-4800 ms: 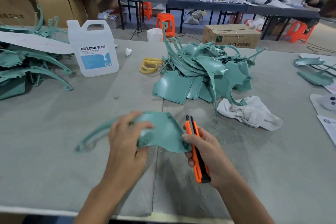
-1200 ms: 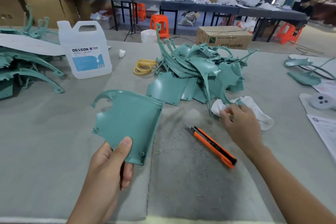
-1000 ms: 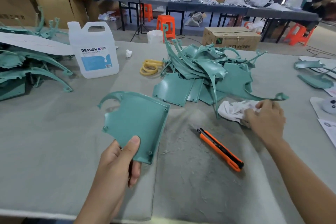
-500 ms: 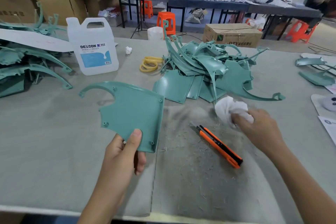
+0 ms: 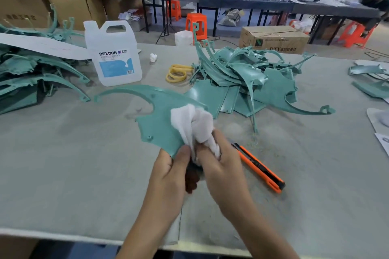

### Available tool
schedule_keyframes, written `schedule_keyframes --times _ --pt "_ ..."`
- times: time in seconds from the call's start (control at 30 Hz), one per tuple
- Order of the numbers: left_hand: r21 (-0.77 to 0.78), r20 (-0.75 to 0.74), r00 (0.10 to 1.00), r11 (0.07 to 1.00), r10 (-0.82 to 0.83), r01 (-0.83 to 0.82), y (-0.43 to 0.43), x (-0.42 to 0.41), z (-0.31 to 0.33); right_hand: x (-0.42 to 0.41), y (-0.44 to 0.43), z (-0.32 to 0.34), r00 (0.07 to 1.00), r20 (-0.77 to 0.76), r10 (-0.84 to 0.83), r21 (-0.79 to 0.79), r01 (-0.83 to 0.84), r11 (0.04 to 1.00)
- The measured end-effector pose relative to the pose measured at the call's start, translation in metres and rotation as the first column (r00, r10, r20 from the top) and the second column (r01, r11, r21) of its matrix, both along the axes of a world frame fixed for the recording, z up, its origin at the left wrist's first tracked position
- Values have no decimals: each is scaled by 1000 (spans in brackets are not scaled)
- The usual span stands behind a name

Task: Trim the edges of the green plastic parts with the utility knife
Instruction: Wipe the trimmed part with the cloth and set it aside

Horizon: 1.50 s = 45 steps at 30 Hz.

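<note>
Now your left hand (image 5: 168, 174) pinches a green part (image 5: 157, 120), your right hand (image 5: 223, 170) grips a cloth (image 5: 195, 124) (utility knife (image 5: 261, 168) idle); the pile (image 5: 242, 78) likely awaits trimming.

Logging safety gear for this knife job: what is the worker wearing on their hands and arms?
Nothing protective: the left hand and right hand are bare, without gloves. No ring, watch or bracelet shows. The left forearm and right forearm are uncovered to the frame edge; no sleeve is in view.
</note>
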<state>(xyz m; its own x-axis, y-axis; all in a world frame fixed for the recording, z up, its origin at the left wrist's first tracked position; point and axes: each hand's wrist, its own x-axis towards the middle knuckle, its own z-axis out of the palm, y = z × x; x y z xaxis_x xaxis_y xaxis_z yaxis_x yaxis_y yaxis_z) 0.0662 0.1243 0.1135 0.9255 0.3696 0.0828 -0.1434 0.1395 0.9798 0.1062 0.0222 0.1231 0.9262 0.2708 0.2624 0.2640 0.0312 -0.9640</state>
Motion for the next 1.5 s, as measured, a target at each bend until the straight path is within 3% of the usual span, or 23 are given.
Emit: schedule_keyframes --times 0.17,0.23,0.37,0.43,0.53,0.57,0.67,0.77,0.83,0.87,0.93,1.0,1.07,1.17,1.27,1.37,1.43,1.5 --pt "17 -30 989 989 148 -147 3 3 -5 -29 -2 -16 997 -39 64 -10 -65 998" --pt "1 -33 994 994 106 -106 3 -3 -8 -20 -7 -10 992 -116 46 62 -39 997" --pt "-57 -79 989 991 -125 121 5 -19 -12 15 -11 13 961 -268 -64 182 116 976" --pt "-33 -98 980 985 -175 172 9 -24 -12 27 -14 18 938 -345 -32 241 121 963" --pt "126 -29 985 977 -168 170 22 -27 -11 30 -19 17 904 -425 43 287 89 954" --pt "85 -2 988 985 -152 151 29 -26 -11 31 -22 15 884 -462 73 318 88 944" --pt "19 -20 1000 1000 -21 21 52 -18 -11 30 -31 16 762 -596 254 373 -18 928" --pt "45 8 1000 999 -16 16 61 -5 -2 18 -26 -1 531 -746 403 394 -135 909" --pt "4 65 997 999 -36 36 60 1 3 5 -22 -20 388 -830 402 381 -133 915" --pt "-26 95 995 999 -30 33 59 3 5 0 -21 -23 370 -850 376 341 -158 927" --pt "-125 152 988 992 10 9 59 4 8 -1 -23 -22 420 -837 351 275 -231 933" --pt "-231 176 981 972 82 -40 62 3 9 8 -28 -10 528 -778 340 246 -242 939" --pt "-242 146 976 962 161 -123 65 2 7 19 -35 -2 640 -684 351 299 -192 935" --pt "-97 104 955 958 280 -270 58 2 0 17 -34 -7 830 -527 183 288 -29 957" --pt "64 75 961 960 266 -271 42 1 -4 9 -18 -17 985 -174 -17 -37 11 999" --pt "190 53 978 959 203 -210 41 -3 -5 24 -15 -18 988 60 -143 -362 155 919" --pt "241 28 985 956 168 -169 49 -7 -3 37 -21 -12 996 24 -89 -491 89 867" --pt "259 10 990 956 139 -137 58 -11 0 49 -27 -5 997 -18 -72 -503 53 863"
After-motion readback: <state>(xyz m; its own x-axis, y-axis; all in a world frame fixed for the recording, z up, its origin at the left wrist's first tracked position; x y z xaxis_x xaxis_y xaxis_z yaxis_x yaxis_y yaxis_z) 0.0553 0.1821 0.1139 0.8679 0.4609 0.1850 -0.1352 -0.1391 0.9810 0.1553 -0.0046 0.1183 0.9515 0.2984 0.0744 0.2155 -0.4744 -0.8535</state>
